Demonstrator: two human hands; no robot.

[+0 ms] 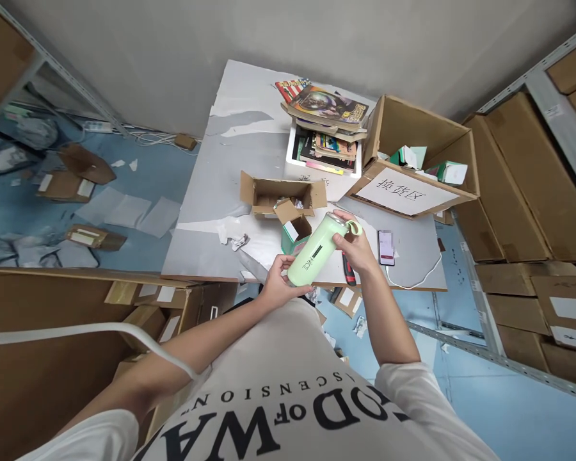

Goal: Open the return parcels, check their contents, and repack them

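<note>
Tilted across the front of the table is a pale green bottle (317,253) with a loop strap at its top. My left hand (279,283) is closed around its lower end. The fingers of my right hand (352,246) wrap the upper end near the strap. Just behind the bottle stands a small green box (295,234) with its flaps up. Beyond that is an open brown carton (281,192) with some packing bits inside. A red and black tool (349,269) lies by my right wrist, partly hidden by it.
A white bin (324,173) piled with books and magazines (326,105) stands at the back. Right of it is a large labelled carton (415,189) holding small boxes. A phone (386,248) with a white cable lies front right. Shelves of boxes (513,179) flank the right side.
</note>
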